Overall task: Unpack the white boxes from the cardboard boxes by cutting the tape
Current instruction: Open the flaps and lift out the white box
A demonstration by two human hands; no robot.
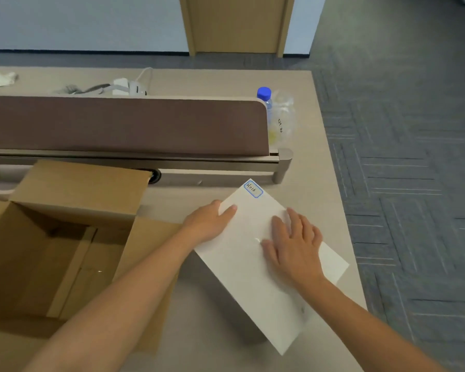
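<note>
The white box (255,267) lies on the desk (207,345), just right of the opened cardboard box (65,237). The left hand (210,224) holds its left edge, and the right hand (293,245) presses flat on top with straight fingers. This box seems already unpacked; the next move probably needs both hands released.

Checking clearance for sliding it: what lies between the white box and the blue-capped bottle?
Head view: bare desk and the divider's metal end post, between white box and bottle.
</note>
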